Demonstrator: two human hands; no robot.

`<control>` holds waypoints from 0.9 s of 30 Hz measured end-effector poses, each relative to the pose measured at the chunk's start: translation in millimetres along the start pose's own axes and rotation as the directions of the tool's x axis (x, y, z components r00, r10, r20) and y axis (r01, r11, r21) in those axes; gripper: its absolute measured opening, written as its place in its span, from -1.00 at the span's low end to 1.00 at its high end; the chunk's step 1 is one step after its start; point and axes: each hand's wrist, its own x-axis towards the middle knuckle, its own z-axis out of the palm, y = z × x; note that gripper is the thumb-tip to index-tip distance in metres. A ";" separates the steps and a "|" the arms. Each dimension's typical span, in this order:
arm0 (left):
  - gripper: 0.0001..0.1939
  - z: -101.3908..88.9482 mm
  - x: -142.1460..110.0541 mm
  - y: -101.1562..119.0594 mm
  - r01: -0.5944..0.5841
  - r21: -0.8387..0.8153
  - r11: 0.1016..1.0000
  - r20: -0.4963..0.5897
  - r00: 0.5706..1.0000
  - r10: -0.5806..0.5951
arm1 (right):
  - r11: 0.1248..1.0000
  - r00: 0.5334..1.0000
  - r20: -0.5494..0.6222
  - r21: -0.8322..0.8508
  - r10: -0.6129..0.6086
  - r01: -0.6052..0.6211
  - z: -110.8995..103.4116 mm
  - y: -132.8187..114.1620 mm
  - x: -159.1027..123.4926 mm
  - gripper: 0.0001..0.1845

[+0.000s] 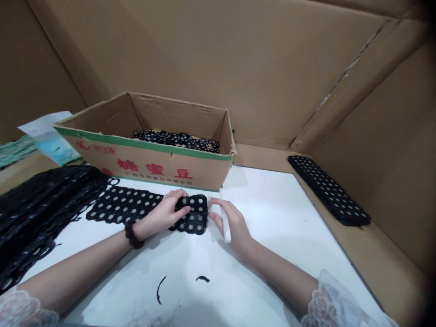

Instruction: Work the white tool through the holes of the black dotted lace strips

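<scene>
A black strip with rows of round holes (117,204) lies across the white board in front of me; its right end looks doubled over. My left hand (168,211) is on this strip, thumb on top and fingers curled at the far edge, gripping it. A dark scrunchie-like band (133,235) circles my left wrist. Beside the strip's right end, my right hand (236,225) holds a slim white pen-shaped tool (225,220), nearly upright in the view. The right thumb and forefinger are close to the strip's edge; whether they touch it I cannot tell.
Behind the strip stands an open cardboard box (153,163) containing black holed pieces (180,140). A heap of black netting (44,195) spreads at left, near a plastic packet (54,141). A folded black dotted stack (327,190) lies right. Black scraps (203,278) lie in front; cardboard walls surround.
</scene>
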 end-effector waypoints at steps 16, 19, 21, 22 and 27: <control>-0.84 -4.9 -1.9 8.8 0.090 -0.238 0.967 0.119 0.991 -0.063 | 0.922 0.969 0.114 0.299 0.220 -0.244 16.8 -6.2 16.1 -0.82; -0.81 -3.5 -1.4 8.4 0.098 -0.213 0.972 0.082 0.993 -0.082 | 0.895 0.972 0.131 0.383 0.193 -0.229 16.0 -3.1 13.4 -0.66; -0.83 -2.8 -0.7 8.1 0.081 -0.220 0.972 0.068 0.995 -0.068 | 0.874 0.983 0.107 0.452 0.148 -0.180 15.0 -1.3 11.3 -0.55; -0.83 -2.7 -0.2 8.2 0.072 -0.226 0.971 0.074 0.996 -0.056 | 0.866 0.987 0.094 0.473 0.129 -0.159 14.3 -0.9 10.6 -0.54; -0.79 -4.1 1.3 10.6 0.074 -0.248 0.966 0.132 0.990 -0.042 | 0.866 0.987 0.106 0.476 0.117 -0.153 8.6 -3.0 10.4 -0.71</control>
